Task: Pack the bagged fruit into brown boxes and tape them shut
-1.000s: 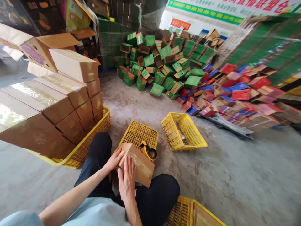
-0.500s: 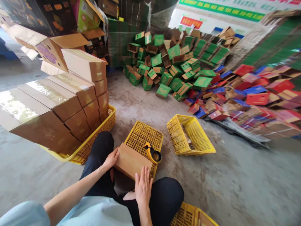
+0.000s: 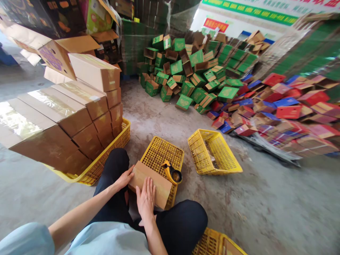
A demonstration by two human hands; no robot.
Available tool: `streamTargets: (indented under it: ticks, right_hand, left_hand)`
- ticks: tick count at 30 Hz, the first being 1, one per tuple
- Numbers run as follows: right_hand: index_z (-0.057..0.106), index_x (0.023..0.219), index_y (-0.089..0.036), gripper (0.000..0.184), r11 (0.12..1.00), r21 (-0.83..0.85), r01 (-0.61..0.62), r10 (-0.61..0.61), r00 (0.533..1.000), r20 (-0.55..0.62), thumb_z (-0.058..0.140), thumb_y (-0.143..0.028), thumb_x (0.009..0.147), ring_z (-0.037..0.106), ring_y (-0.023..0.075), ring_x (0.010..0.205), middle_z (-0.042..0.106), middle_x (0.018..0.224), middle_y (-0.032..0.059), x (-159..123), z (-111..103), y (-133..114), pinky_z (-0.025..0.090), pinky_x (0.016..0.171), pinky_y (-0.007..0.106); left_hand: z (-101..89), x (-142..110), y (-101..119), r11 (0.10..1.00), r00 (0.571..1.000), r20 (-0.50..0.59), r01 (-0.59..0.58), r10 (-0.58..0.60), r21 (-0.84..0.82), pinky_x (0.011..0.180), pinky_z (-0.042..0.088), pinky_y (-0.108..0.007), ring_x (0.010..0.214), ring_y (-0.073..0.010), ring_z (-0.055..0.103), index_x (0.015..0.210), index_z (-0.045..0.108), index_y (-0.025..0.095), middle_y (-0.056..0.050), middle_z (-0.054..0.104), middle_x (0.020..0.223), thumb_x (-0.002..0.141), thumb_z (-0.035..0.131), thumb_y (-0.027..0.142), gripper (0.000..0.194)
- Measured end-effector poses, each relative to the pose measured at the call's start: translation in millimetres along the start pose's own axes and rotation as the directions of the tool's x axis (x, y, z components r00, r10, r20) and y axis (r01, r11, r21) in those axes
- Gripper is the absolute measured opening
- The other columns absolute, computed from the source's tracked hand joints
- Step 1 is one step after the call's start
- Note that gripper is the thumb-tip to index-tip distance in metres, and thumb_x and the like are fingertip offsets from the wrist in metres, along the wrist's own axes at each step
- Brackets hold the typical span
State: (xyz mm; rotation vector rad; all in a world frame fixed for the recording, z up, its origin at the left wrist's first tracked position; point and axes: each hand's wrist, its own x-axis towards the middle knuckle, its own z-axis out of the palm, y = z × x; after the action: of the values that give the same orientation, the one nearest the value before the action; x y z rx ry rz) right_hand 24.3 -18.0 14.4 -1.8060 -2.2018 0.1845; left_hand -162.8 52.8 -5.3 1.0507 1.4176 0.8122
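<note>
Floor (image 3: 265,209): bare concrete; I sit on it cross-legged, so all work items lie within arm's reach.
Wall banner (image 3: 255,10): green and white strips with characters across the far wall; too blurred to read.
Green box heap (image 3: 191,71): open green cartons dumped loose against the far wall; each lid carries a printed emblem, not legible.
Red and blue box heap (image 3: 281,113): mixed cartons spilling rightward from the green heap; no readable text.
Stacked brown cartons (image 3: 61,113): sealed with clear tape and leaning in rows inside a yellow crate (image 3: 106,159) at my left, which keeps them together.
Empty yellow basket (image 3: 214,152): lies tilted on the floor ahead and to the right, well apart from my hands.
Overturned yellow crate (image 3: 162,154): set bottom-up between my knees as a raised work surface.
Brown carton (image 3: 150,184): lies flat on the overturned crate, directly before me; its upper face is plain, no label visible.
Tape dispenser (image 3: 172,173): yellow, rests on the crate just beside the carton's far corner, within quick reach.
Left hand (image 3: 124,179): fingers curled loosely against the carton's left end, bracing it.
Right hand (image 3: 146,198): open, palm flat, pressing down on the carton's top; it grips nothing.
</note>
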Motion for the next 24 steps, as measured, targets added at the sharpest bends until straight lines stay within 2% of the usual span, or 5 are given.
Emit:
streamTargets:
  ticks: [5, 10, 14, 19, 24]
  right_hand:
    - [0.048, 0.154, -0.006, 0.059, 0.992, 0.082, 0.098, -0.104, 0.992, 0.072, 0.033, -0.042, 0.110, 0.041, 0.0330, 0.151, 0.046, 0.159, 0.0204, 44, -2, -33, 0.035, 0.122, 0.053]
    - [0.047, 0.155, -0.013, 0.054, 0.980, 0.125, 0.155, -0.165, 0.983, 0.081, 0.032, -0.040, 0.111, 0.039, 0.0278, 0.152, 0.047, 0.159, 0.0138, 54, -7, -33, 0.032, 0.124, 0.050]
    - [0.045, 0.157, -0.014, 0.056, 0.993, 0.077, 0.086, -0.090, 0.995, 0.048, 0.031, -0.042, 0.111, 0.040, 0.0290, 0.152, 0.046, 0.160, 0.0136, 29, -11, -7, 0.033, 0.123, 0.051]
    - [0.041, 0.159, -0.012, 0.067, 0.993, 0.003, -0.115, 0.115, 0.993, 0.012, 0.025, -0.054, 0.109, 0.039, 0.0343, 0.152, 0.042, 0.162, 0.0162, -28, -12, 57, 0.036, 0.121, 0.056]
    - [0.038, 0.161, -0.009, 0.074, 0.961, 0.124, -0.249, 0.261, 0.960, -0.102, 0.025, -0.060, 0.107, 0.038, 0.0333, 0.152, 0.032, 0.167, 0.0197, -62, -4, 95, 0.043, 0.119, 0.047]
  left_hand:
    - [-1.7, 1, 3, 0.984, 0.996, 0.045, 0.088, -0.082, -0.156, 0.126, 0.031, -0.044, 0.147, -0.0301, 0.047, 0.157, 0.047, 0.013, -0.011, 0.050, 0.157, 0.086, 0.064, 0.037, 0.076]
    - [-2.3, 3, -1, 0.982, 0.997, 0.033, 0.075, -0.070, -0.174, 0.127, 0.029, -0.044, 0.148, -0.0301, 0.046, 0.153, 0.052, 0.015, -0.009, 0.049, 0.157, 0.084, 0.065, 0.037, 0.074]
    - [1.0, 0, -4, 0.994, 1.000, 0.002, 0.013, -0.013, -0.109, 0.129, 0.025, -0.044, 0.151, -0.0295, 0.042, 0.158, 0.044, 0.012, -0.010, 0.046, 0.160, 0.084, 0.060, 0.035, 0.079]
    - [2.4, -5, 1, 0.999, 0.999, -0.010, -0.047, 0.046, -0.026, 0.131, 0.019, -0.043, 0.154, -0.0286, 0.037, 0.160, 0.042, 0.015, -0.007, 0.043, 0.162, 0.087, 0.056, 0.036, 0.077]
    - [2.8, -6, 5, 0.998, 0.999, -0.021, -0.027, 0.028, 0.052, 0.130, 0.021, -0.043, 0.154, -0.0300, 0.037, 0.161, 0.040, 0.014, -0.009, 0.046, 0.160, 0.090, 0.054, 0.044, 0.078]
